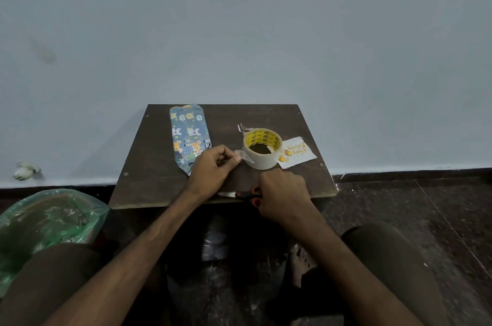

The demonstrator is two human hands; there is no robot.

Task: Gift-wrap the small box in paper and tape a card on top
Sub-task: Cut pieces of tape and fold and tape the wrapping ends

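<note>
While pinching the tape end [241, 156] taut off the roll [262, 148] with left hand [213, 168], grips scissors [246, 194] at near table [149, 192] edge with right hand [283, 193], presumably to cut.

The right hand [283, 192] covers most of the scissors [239, 194]; the left hand [213, 173] hides the near end of the wrapped box [189, 136].
</note>
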